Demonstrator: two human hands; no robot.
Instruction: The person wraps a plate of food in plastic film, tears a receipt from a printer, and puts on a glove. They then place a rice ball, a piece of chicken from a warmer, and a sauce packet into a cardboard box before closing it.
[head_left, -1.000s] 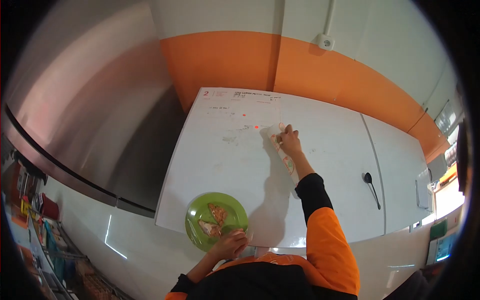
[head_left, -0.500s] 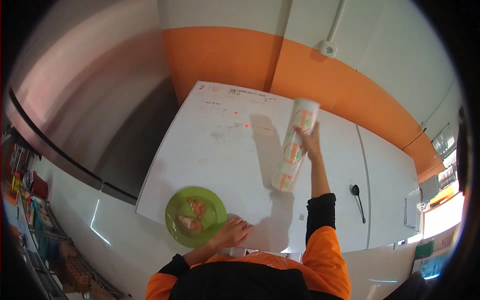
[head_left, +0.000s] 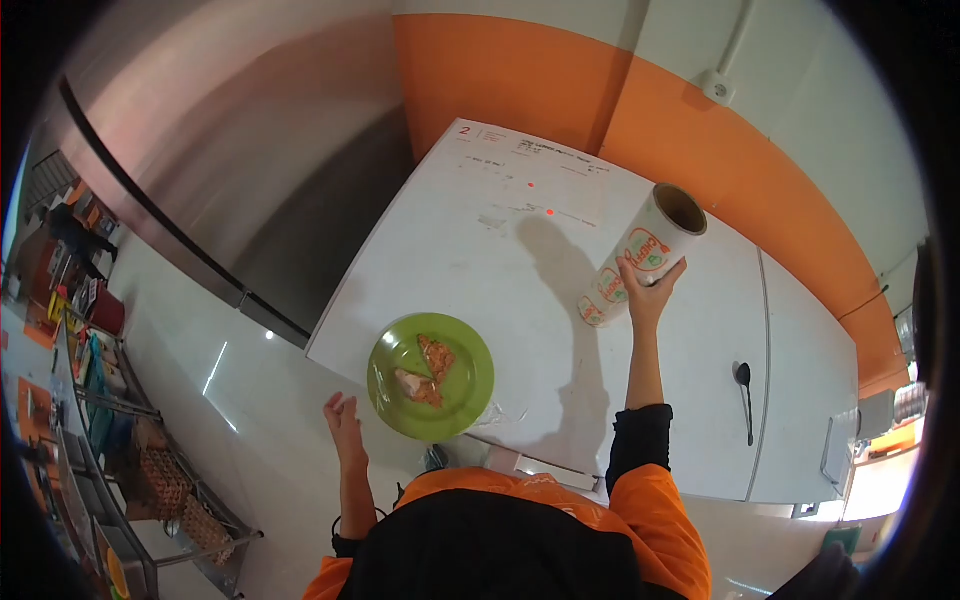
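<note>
White tabletop (head_left: pixel 510 290): green plate (head_left: pixel 472 380) seems to overhang its near edge; a knock from the left hand (head_left: pixel 346 425), empty, fingers loosely parted just beside, could tip it. Right hand (head_left: pixel 650 287): grip closed round printed hollow-core roll (head_left: pixel 643 248), roughly on end over tabletop, base contact unclear; slack hold could topple it.

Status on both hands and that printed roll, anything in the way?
Right hand gripping logo-printed roll, tilted, hollow end up. Left hand loosely open, left of green plate. Black spoon lies apart, right of roll; nothing seen blocking.
</note>
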